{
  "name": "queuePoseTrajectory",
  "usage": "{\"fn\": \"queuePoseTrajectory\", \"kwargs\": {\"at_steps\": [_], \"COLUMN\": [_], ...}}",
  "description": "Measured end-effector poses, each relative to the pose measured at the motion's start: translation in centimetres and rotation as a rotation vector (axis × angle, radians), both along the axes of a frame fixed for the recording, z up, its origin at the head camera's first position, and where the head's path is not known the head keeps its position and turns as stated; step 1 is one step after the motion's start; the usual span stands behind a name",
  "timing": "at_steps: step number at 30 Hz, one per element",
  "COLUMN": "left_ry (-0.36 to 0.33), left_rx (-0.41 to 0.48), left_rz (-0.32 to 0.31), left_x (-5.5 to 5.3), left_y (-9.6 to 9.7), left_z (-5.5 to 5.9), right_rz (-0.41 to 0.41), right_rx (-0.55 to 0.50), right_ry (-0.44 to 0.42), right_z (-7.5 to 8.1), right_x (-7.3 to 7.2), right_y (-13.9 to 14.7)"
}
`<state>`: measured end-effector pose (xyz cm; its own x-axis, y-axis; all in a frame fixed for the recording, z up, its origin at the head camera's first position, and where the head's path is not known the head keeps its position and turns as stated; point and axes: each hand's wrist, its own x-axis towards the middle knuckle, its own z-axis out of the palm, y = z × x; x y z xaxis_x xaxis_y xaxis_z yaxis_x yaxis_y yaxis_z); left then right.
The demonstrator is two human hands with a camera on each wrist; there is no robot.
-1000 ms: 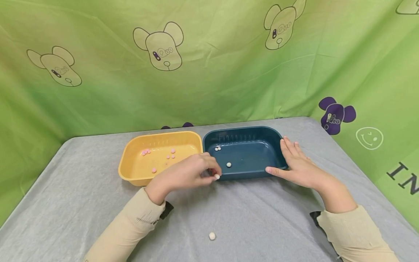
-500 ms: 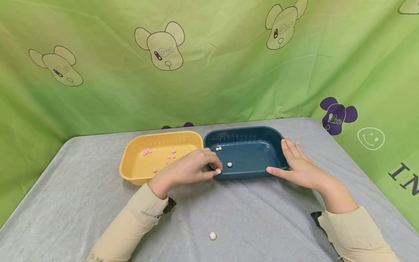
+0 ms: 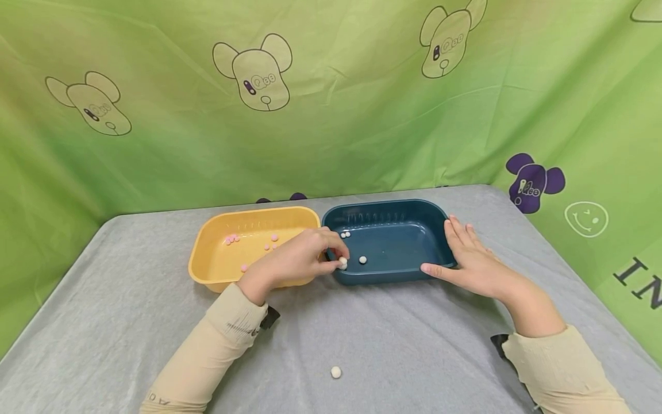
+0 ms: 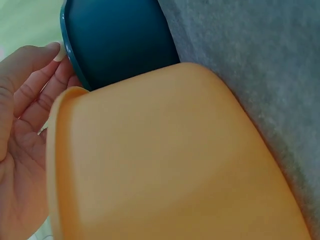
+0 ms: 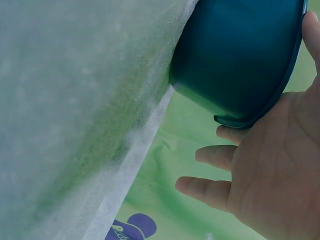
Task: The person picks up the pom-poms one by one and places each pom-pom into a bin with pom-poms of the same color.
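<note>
My left hand (image 3: 302,257) reaches over the yellow basin (image 3: 207,261) to the near left corner of the dark blue basin (image 3: 398,244). Its thumb and fingertips pinch a small white ball (image 3: 343,263) just over the blue rim. The left wrist view shows that white ball (image 4: 60,52) between thumb and finger beside the rim. My right hand (image 3: 473,264) rests with straight, spread fingers against the blue basin's right end. Inside the blue basin lie another white ball (image 3: 363,260) and a pair of smaller white balls (image 3: 345,234). Several pink balls (image 3: 233,239) lie in the yellow basin.
One loose white ball (image 3: 336,372) sits on the grey tablecloth (image 3: 414,351) toward the near edge. The two basins stand side by side, ends touching. Behind the table hangs a green printed curtain (image 3: 351,132).
My left hand has lifted the pinched white ball slightly up and away from me, from the blue basin's near side to over its rim corner. The right hand stays put.
</note>
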<state>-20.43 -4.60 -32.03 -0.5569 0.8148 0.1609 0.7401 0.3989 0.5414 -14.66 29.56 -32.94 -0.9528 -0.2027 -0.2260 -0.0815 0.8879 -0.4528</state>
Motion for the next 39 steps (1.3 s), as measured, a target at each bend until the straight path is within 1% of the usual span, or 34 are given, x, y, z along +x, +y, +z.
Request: {"fn": "queuePoseTrajectory", "kwargs": {"at_steps": [2, 7, 10, 15, 19, 23, 27, 30, 39], "left_ry": [-0.004, 0.028, 0.032, 0.019, 0.026, 0.044, 0.029, 0.02, 0.018], "left_rx": [0.001, -0.002, -0.004, -0.003, 0.005, 0.008, 0.01, 0.014, 0.024], "left_rz": [0.004, -0.003, -0.001, 0.033, 0.063, 0.073, 0.088, 0.104, 0.144], "left_x": [-0.2, -0.7, -0.9, -1.1, -1.5, -1.7, -1.9, -2.1, -2.6], "left_y": [0.0, -0.1, -0.1, -0.1, 0.0, 0.0, 0.0, 0.0, 0.2], "left_z": [-0.1, -0.2, -0.3, -0.3, -0.4, -0.4, -0.3, -0.4, -0.6], "right_rz": [0.001, 0.005, 0.005, 0.004, 0.003, 0.005, 0.004, 0.004, 0.003], "right_rx": [0.002, 0.005, 0.003, -0.001, -0.002, 0.001, 0.004, 0.004, 0.001], "right_ry": [0.001, 0.002, 0.003, 0.001, 0.0, 0.003, 0.007, 0.008, 0.01], "right_z": [0.0, 0.0, 0.0, -0.1, -0.1, -0.1, 0.0, 0.0, -0.2], "right_x": [0.0, 0.0, 0.0, 0.0, 0.0, 0.0, 0.0, 0.0, 0.0], "right_y": [0.0, 0.1, 0.1, 0.1, 0.1, 0.1, 0.1, 0.1, 0.2]}}
